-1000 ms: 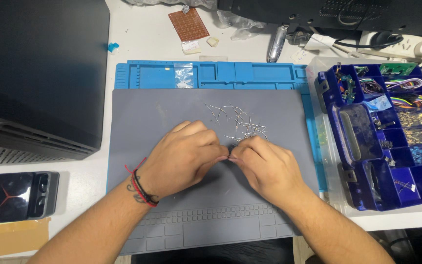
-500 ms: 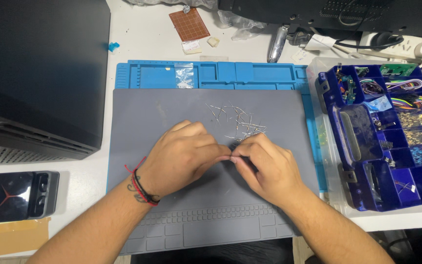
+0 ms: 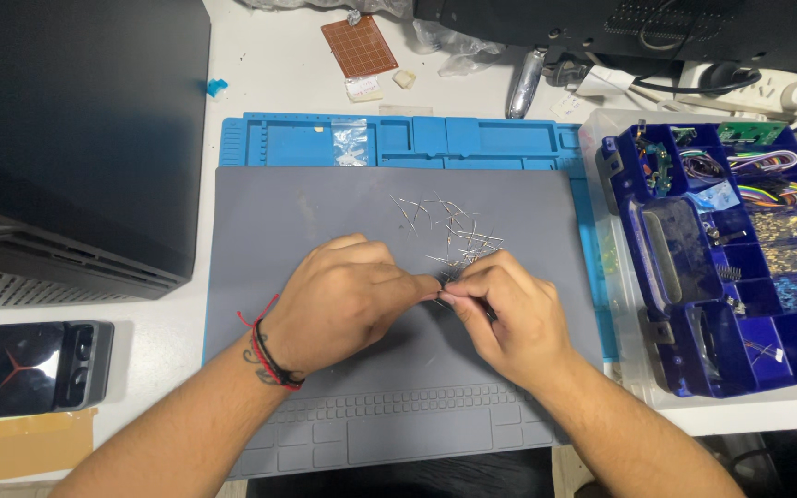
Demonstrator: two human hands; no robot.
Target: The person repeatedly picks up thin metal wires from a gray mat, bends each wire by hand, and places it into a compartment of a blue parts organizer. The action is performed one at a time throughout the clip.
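Grey mat, wire lead crosswise

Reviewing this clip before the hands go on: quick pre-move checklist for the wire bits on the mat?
1. Both hands over the grey mat: ok; left hand and right hand meet fingertip to fingertip.
2. Piece pinched between them: cannot tell; too small, fingers hide it.
3. Loose wire pieces on the mat, just beyond the hands: ok.
4. Blue parts organizer open, to the right: ok.
5. Small clear bag on the blue mat, apart from the hands: ok.
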